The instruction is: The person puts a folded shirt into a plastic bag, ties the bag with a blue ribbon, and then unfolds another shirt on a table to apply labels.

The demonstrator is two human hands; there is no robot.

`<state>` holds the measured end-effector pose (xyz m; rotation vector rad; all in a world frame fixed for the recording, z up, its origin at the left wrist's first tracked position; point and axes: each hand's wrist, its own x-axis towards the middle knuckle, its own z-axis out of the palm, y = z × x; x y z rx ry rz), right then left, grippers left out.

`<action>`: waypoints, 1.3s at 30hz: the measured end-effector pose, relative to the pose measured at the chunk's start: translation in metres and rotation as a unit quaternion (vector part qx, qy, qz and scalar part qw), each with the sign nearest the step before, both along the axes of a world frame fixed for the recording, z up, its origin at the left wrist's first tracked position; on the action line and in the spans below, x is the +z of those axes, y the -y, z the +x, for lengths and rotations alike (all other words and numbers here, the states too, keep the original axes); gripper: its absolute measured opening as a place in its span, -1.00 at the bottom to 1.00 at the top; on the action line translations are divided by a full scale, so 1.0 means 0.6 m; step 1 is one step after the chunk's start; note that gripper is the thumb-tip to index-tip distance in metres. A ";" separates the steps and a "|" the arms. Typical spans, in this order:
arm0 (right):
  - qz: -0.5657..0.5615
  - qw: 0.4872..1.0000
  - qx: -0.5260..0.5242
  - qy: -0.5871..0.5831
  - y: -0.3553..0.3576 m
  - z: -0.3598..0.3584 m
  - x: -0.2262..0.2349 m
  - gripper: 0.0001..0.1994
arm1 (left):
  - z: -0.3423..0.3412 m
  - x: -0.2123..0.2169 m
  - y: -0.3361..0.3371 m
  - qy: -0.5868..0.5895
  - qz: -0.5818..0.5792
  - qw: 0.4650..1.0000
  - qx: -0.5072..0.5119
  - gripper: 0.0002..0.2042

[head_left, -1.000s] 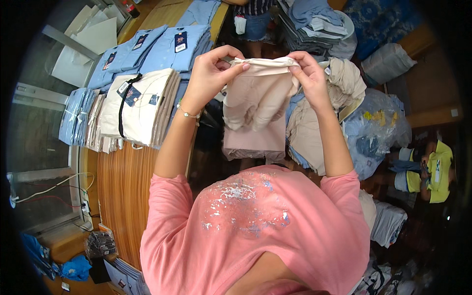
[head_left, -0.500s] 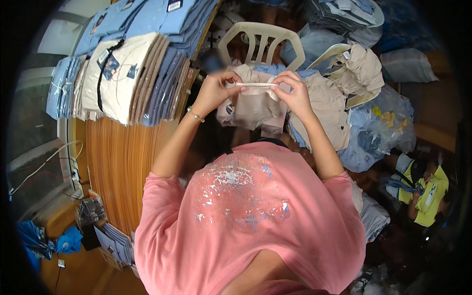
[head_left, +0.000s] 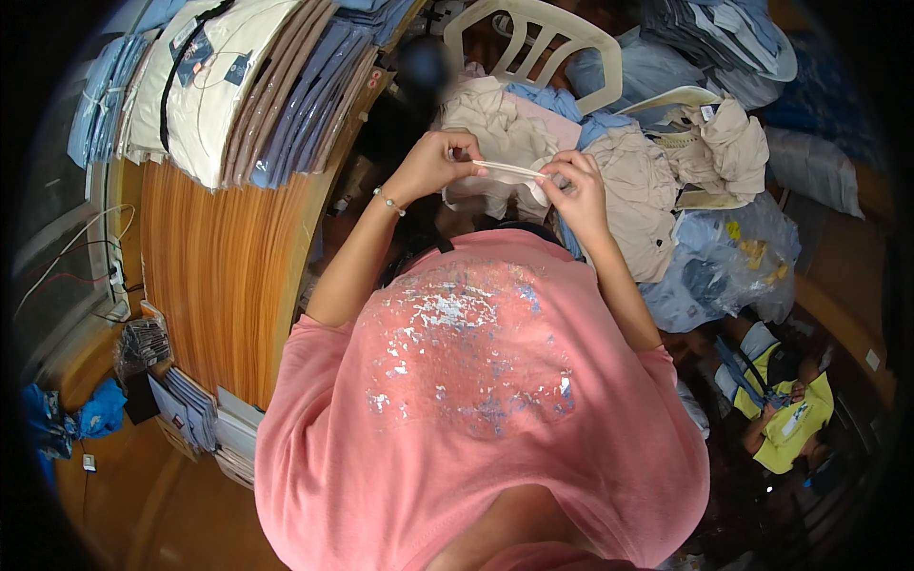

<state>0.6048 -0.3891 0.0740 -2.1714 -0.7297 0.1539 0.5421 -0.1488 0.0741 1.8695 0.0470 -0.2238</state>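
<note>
My left hand (head_left: 441, 167) pinches one end of a pale cream garment's folded edge (head_left: 511, 171) between thumb and fingertips. The other end is pinched by my right hand (head_left: 577, 188), so a short narrow strip runs taut between them, sloping slightly down to the right. The rest of that garment hangs below the strip, partly hidden behind my fingers. Just beyond my hands lies a crumpled heap of cream clothes (head_left: 495, 114) with a pink sheet (head_left: 554, 122) and light blue cloth near it.
A plastic chair (head_left: 600, 57) stands ahead. Packed folded shirts (head_left: 214, 81) are stacked on a wooden cabinet (head_left: 214, 266) at left. More beige garments (head_left: 628, 195) and a clear bag of blue clothes (head_left: 724, 262) lie at right. A person in a yellow top (head_left: 795, 423) is at far right.
The view has shifted, with the chair now farther right and the shirt stacks farther left. The strip between my hands has gone from level to sloping down to the right. Both hands keep their pinch.
</note>
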 end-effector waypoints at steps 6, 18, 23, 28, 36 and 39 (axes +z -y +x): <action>-0.002 0.942 0.273 -0.196 0.020 0.053 -0.028 -0.71 | -0.012 -0.003 0.002 -0.027 -0.011 0.998 -0.048 -0.90; -0.210 0.956 0.188 -0.079 -0.027 0.260 -0.334 -0.68 | -0.039 -0.171 -0.057 -0.042 0.164 0.953 0.250 -0.65; -0.141 0.970 0.046 -0.192 0.021 0.236 -0.306 -0.69 | -0.077 -0.358 0.076 -0.187 0.170 0.943 0.217 -0.56; 0.001 0.974 -0.035 -0.225 0.071 0.209 -0.208 -0.74 | -0.053 -0.404 0.060 -0.149 0.156 0.935 0.282 -0.65; 0.232 0.896 -0.377 0.033 0.331 0.207 0.016 -0.81 | -0.043 -0.216 -0.078 0.041 -0.194 0.919 0.342 -0.94; 0.307 0.877 -0.360 0.081 0.354 0.176 0.100 -0.84 | -0.035 -0.154 -0.089 0.004 -0.168 0.967 0.190 -0.85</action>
